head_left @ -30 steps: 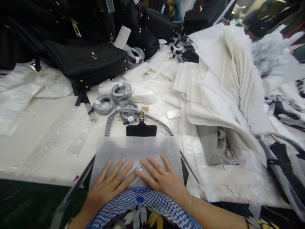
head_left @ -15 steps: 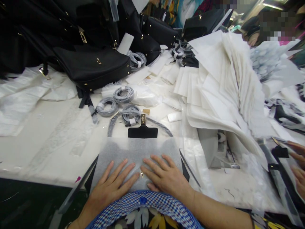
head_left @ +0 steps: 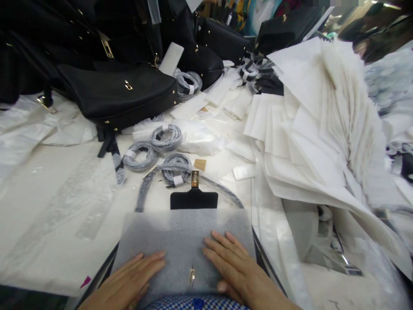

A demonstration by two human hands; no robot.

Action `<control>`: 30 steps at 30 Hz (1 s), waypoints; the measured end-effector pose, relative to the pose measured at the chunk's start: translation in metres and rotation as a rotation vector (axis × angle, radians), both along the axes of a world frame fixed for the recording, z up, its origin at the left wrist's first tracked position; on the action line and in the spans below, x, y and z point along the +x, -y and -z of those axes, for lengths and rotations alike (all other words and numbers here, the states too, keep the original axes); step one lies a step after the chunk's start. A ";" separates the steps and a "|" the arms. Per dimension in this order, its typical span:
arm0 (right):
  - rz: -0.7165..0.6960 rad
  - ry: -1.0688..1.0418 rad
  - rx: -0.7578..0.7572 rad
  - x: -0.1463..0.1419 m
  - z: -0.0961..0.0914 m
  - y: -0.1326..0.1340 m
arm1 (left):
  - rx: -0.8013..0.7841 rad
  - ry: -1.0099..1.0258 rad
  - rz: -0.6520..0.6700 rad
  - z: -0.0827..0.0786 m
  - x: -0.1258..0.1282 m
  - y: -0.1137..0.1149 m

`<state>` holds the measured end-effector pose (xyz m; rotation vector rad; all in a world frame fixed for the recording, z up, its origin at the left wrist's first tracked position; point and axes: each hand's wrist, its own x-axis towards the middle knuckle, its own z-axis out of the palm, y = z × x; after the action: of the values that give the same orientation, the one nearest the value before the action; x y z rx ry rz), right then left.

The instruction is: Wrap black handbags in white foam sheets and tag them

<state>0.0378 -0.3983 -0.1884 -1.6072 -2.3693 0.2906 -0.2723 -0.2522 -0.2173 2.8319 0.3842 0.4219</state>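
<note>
Directly in front of me lies a black handbag, its front covered by a translucent white sheet [head_left: 180, 232]. My left hand [head_left: 132, 273] rests on the sheet's left side, fingers together and stretched out. On the right side, my right hand [head_left: 232, 267] lies flat with fingers slightly apart. Between them a gold turn-lock [head_left: 192, 275] shows at the sheet. Beyond the sheet's far edge stick out the bag's black flap tab [head_left: 193, 200] with a gold clasp plate [head_left: 195, 178] and a handle [head_left: 145, 189] wrapped in clear film.
Coiled, wrapped straps [head_left: 140, 156] lie past the handle. Black handbags [head_left: 119, 92] are heaped at the back left. A tall stack of white sheets [head_left: 309, 112] leans on the right, over a grey tape dispenser [head_left: 309, 232]. Thin plastic [head_left: 19, 129] lies at the left.
My hands have moved apart, the left one outward with its fingers drawn together. The view has tipped and shifted, so the bag appears lower and nearer.
</note>
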 end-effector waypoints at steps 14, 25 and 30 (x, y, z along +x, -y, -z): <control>0.238 -0.149 -0.050 0.011 -0.035 -0.043 | 0.068 0.055 -0.056 -0.057 0.075 -0.041; 0.248 0.023 -0.341 0.011 -0.026 -0.071 | 0.105 0.011 -0.115 -0.030 0.083 -0.049; 0.234 0.087 -0.371 0.006 -0.019 -0.079 | 0.194 -0.083 -0.090 -0.015 0.086 -0.039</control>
<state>0.0442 -0.3197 -0.1694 -2.0785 -2.2544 0.6543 -0.1868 -0.2135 -0.2020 3.0367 0.5147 0.3782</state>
